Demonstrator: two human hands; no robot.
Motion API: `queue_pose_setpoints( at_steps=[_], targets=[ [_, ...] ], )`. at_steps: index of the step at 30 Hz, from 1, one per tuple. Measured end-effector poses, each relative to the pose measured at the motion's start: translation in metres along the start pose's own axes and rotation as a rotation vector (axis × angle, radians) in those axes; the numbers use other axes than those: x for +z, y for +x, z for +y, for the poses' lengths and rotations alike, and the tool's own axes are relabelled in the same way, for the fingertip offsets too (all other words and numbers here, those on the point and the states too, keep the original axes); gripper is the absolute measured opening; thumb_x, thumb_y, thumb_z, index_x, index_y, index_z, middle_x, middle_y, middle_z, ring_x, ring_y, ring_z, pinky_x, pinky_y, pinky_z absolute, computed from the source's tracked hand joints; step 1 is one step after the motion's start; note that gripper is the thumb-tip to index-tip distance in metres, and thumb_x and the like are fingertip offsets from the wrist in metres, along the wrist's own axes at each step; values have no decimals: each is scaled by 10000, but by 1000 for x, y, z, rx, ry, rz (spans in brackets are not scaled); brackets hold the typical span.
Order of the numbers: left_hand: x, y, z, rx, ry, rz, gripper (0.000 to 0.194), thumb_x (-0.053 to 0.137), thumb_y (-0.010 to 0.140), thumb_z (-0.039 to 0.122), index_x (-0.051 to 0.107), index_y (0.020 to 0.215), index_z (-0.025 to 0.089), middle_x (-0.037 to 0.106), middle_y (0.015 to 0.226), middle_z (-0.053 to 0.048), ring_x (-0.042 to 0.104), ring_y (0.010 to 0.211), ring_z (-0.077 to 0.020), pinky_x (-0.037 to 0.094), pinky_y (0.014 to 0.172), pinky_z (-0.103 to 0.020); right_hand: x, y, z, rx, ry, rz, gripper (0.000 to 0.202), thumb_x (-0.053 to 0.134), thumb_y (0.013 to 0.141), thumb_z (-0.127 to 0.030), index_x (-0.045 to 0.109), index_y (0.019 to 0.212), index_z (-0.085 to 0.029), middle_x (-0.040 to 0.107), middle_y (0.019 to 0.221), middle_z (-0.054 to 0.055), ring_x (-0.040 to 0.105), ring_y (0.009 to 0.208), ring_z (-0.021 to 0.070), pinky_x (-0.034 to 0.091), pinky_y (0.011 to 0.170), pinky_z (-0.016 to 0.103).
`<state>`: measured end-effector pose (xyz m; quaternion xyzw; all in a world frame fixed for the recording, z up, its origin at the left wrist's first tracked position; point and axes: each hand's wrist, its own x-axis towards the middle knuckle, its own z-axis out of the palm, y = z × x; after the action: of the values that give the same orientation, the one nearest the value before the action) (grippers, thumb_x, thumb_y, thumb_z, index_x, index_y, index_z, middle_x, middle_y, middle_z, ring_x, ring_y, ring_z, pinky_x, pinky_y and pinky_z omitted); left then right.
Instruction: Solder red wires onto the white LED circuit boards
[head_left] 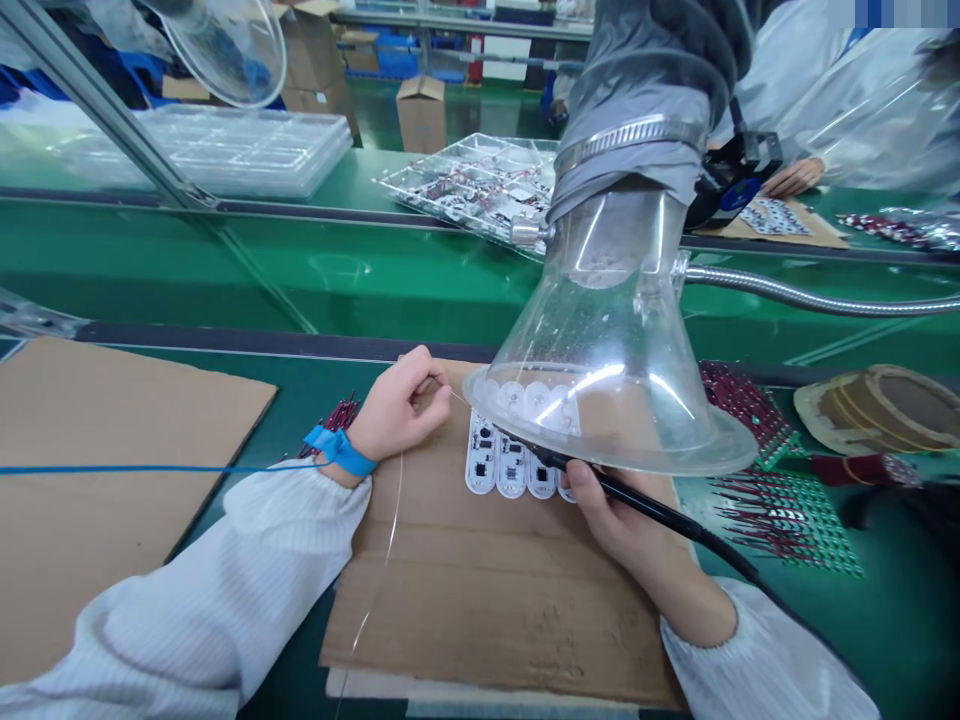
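Observation:
My left hand (397,408) is closed in a pinch on a thin solder wire (394,510), which trails down over the cardboard sheet (480,590). A blue wrist strap (341,450) circles that wrist. My right hand (637,525) grips a soldering iron (637,498) with a black cable, pointed left at the boards. Beneath the clear fume hood (600,340) lies a panel of white circuit boards (511,468) with rounded ends and small black parts. The hood's rim and glare partly cover the panel's upper rows and the iron's tip.
On the right sit green boards with dark red wires (806,515) and a round tan container (885,410). Red wires (330,420) lie behind my left wrist. Across the divider are a clear tray of parts (480,180), stacked clear trays (225,150) and a co-worker's hand (793,178).

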<state>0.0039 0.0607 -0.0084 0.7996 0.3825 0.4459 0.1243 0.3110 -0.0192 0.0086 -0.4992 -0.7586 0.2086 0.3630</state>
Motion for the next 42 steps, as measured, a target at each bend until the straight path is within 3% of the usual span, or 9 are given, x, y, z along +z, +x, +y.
queue_pose_setpoints(
  at_steps=[4,11,23,29,34,38,42],
  targets=[
    [-1,0,0,8,6,12,199,629,909,62,521,904,229,382,747,62,388,647,-128,336,627,-289,-1,-5,4,17,15,19,311,604,1105,-536,790,1054,-292,826,970,80,798,984,314,655,887,473],
    [0,-1,-2,-22,15,-19,188,638,908,76,526,902,227,389,762,55,374,641,-129,308,603,-293,2,6,-8,-15,16,-80,398,560,1115,-588,804,1043,-282,846,972,81,810,1023,306,651,917,450],
    [1,-1,-1,22,21,-58,170,601,907,79,528,902,233,369,727,67,388,635,-130,322,599,-274,3,8,-10,33,61,-109,359,608,1090,-600,799,1058,-297,850,1021,78,815,1034,308,665,890,439],
    [-1,-1,0,-49,-7,-36,144,625,912,103,549,904,224,384,743,59,382,626,-123,304,583,-274,3,10,-13,56,74,-102,331,650,1067,-601,796,1099,-305,846,1012,86,810,1047,336,670,875,468],
    [-2,-2,0,-131,-90,-1,137,621,922,109,552,886,222,385,748,56,373,602,-113,298,547,-262,2,5,-5,12,109,-63,355,576,1115,-571,788,1106,-288,842,999,79,815,993,300,658,919,458],
    [-2,-3,-1,-158,-90,9,95,590,964,138,579,913,218,411,746,54,412,604,-114,371,573,-255,-4,-13,14,42,192,49,299,601,1118,-529,753,1173,-277,830,978,65,809,861,253,661,781,389],
    [-4,-1,0,-90,-63,-19,64,603,1008,187,663,997,205,544,763,18,500,667,-140,430,636,-278,-12,-32,18,124,301,188,302,628,1104,-544,714,1188,-266,805,914,48,788,778,221,654,697,356]
  ],
)
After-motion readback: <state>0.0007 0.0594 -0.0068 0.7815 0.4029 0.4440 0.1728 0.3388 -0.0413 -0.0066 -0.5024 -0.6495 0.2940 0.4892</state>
